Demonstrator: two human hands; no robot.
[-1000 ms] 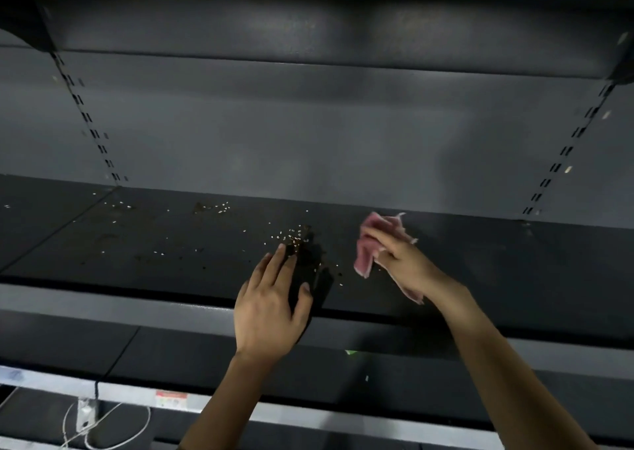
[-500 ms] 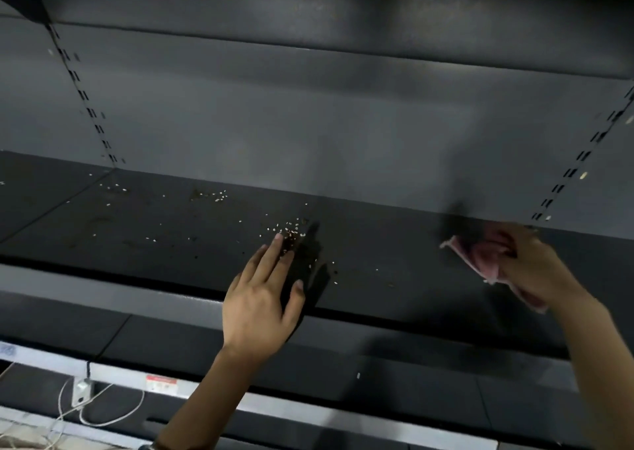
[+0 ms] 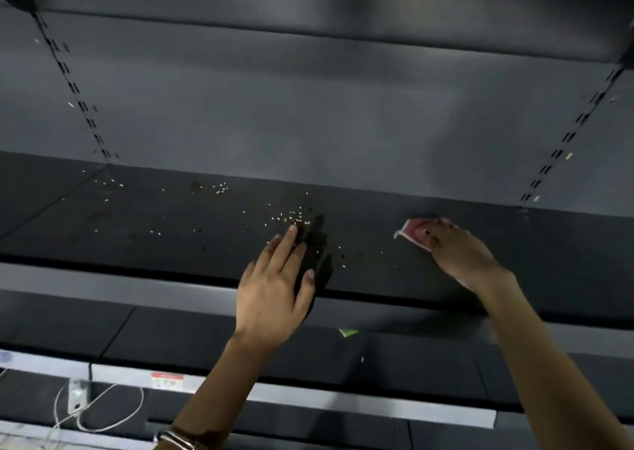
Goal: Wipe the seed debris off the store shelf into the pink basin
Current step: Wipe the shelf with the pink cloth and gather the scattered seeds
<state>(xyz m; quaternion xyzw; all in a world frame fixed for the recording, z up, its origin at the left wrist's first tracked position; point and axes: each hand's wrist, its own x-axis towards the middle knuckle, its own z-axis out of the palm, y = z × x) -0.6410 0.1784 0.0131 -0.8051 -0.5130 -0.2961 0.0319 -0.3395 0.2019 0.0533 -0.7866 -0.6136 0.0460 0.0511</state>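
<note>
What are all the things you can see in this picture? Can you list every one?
shelf: one, dark grey, across the middle
seed debris: many pale specks, scattered on the shelf, thickest just beyond the left fingertips
cloth: one, pink, on the shelf under the right hand
lower shelf: one, dark grey, below the first
green scrap: one, on the lower shelf
red label: one, on the pale rail at lower left
white cable: one, looped at bottom left
pink basin: none in view
left hand: open, flat at the shelf's front edge
bracelet: silver, on the left wrist
right hand: gripping the cloth
</note>
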